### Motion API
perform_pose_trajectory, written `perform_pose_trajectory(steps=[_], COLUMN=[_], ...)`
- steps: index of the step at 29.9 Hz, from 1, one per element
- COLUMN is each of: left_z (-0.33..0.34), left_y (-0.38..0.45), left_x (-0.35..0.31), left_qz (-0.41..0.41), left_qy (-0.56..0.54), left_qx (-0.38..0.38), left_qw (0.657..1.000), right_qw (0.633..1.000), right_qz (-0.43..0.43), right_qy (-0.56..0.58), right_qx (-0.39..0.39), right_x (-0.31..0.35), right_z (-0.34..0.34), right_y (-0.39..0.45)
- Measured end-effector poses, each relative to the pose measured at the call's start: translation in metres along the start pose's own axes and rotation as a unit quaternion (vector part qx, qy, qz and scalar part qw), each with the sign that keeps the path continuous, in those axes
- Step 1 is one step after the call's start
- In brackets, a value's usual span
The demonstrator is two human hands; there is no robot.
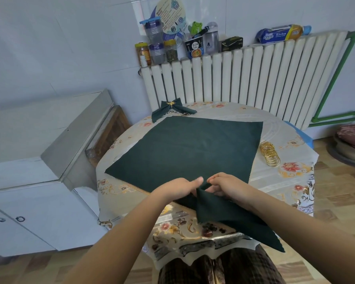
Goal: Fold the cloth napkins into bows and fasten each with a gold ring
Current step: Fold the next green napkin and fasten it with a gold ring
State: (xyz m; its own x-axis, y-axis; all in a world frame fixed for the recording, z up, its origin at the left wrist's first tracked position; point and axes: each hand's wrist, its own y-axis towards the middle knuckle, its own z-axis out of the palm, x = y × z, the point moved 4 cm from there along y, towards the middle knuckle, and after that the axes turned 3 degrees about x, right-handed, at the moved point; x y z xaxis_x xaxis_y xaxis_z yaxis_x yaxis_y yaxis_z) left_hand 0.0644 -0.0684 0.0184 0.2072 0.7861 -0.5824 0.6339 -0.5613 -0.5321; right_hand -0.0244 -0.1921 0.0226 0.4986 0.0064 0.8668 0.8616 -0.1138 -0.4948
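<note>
at the near edge of the round desk (275,128), both forearms reach forward side by side, wrists level, hands almost meeting. the left hand (178,188) lies palm down with its thumb stretched toward the right; its fingers (195,182) are curled shut on the dark green napkin (184,148). the right hand (223,185) pinches the same near corner, its fingers closed on the cloth. that corner hangs off the desk edge; the rest lies flat. a finished bow (171,109) sits at the far edge, gold rings (270,153) to the right.
</note>
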Motion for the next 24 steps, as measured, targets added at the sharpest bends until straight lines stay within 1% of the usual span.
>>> perform_pose_trajectory(steps=[2,3,4,5,7,8,9,10,12,14,17,20,22,24], left_z=[-0.002,-0.002,-0.003,-0.003,-0.004,-0.005,-0.006,-0.006,-0.003,0.004,0.017,0.027,0.028,0.028], left_y=[0.002,0.002,0.003,0.004,0.003,0.003,0.002,0.002,0.002,0.001,0.000,-0.001,0.000,0.001], left_x=[0.001,0.001,0.001,0.002,0.002,0.001,0.000,0.000,-0.003,-0.005,0.000,0.013,0.022,0.027], left_qz=[0.013,0.020,0.024,0.026,0.024,0.024,0.025,0.027,0.039,0.059,0.124,0.210,0.241,0.264], left_qy=[0.060,0.074,0.076,0.074,0.070,0.075,0.086,0.101,0.136,0.182,0.214,0.198,0.170,0.144], left_qx=[-0.002,-0.004,-0.007,-0.008,-0.003,-0.001,-0.004,-0.013,-0.052,-0.118,-0.219,-0.278,-0.298,-0.284], left_qw=[0.998,0.997,0.997,0.997,0.997,0.997,0.996,0.994,0.989,0.974,0.944,0.916,0.908,0.910], right_qw=[0.995,0.990,0.988,0.989,0.997,0.999,0.994,0.980,0.934,0.897,0.859,0.838,0.817,0.791], right_qz=[0.051,0.059,0.049,0.030,-0.019,-0.052,-0.087,-0.121,-0.174,-0.201,-0.221,-0.217,-0.223,-0.243], right_qy=[0.037,0.051,0.062,0.071,0.056,0.014,-0.058,-0.145,-0.298,-0.384,-0.455,-0.497,-0.530,-0.561], right_qx=[0.082,0.119,0.133,0.124,0.053,0.007,-0.033,-0.065,-0.094,-0.089,-0.078,-0.061,-0.040,-0.041], right_x=[-0.002,-0.002,-0.002,-0.002,-0.002,-0.002,-0.001,-0.001,0.000,-0.004,-0.010,-0.020,-0.030,-0.037], right_z=[0.007,0.009,0.008,0.005,-0.004,-0.008,-0.012,-0.015,-0.014,-0.011,-0.004,0.000,0.002,0.003], right_y=[-0.004,-0.006,-0.005,-0.005,0.001,0.004,0.006,0.008,0.011,0.016,0.020,0.017,0.012,0.010])
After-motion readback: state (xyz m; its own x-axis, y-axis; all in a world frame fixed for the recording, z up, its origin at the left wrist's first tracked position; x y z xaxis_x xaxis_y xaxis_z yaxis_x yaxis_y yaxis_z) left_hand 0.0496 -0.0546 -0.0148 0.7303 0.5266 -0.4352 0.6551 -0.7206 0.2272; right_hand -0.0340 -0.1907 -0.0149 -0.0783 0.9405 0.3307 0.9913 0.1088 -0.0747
